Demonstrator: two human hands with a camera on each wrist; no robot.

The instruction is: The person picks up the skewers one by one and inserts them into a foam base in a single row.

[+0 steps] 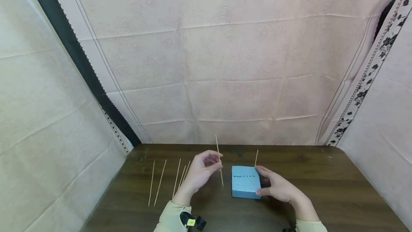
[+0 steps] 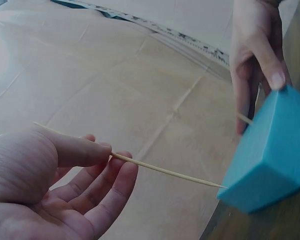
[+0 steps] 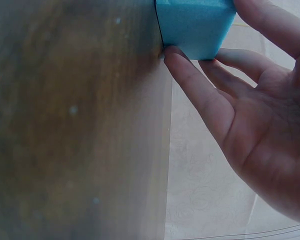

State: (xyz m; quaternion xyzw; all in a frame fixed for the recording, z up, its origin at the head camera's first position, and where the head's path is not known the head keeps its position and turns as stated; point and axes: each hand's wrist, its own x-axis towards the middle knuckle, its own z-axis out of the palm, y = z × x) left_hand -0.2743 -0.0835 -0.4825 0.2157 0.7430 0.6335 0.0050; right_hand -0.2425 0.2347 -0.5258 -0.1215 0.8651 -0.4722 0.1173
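Pale cloth [image 1: 225, 63] hangs behind a dark tabletop [image 1: 338, 189] – the left hand [image 1: 200, 170], its grip almost closed, pinches a thin stick [image 1: 217, 148] just left of a blue block [image 1: 246, 183]; the right hand [image 1: 280, 188], grip parted wide, holds that block's side (another stick [image 1: 256, 158] rises at its far edge) – five sticks [image 1: 160, 183] lie farther left

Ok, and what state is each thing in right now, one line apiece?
Left hand: pinching a stick.
Held stick: near upright, left of the block, not in it.
Right hand: gripping the block's right side.
Blue block: flat on the table, dark marks on top.
Standing stick: upright, apparently stuck in the block.
Loose sticks: lying apart on the table, some partly hidden.
Backdrop cloth: hanging, creased.
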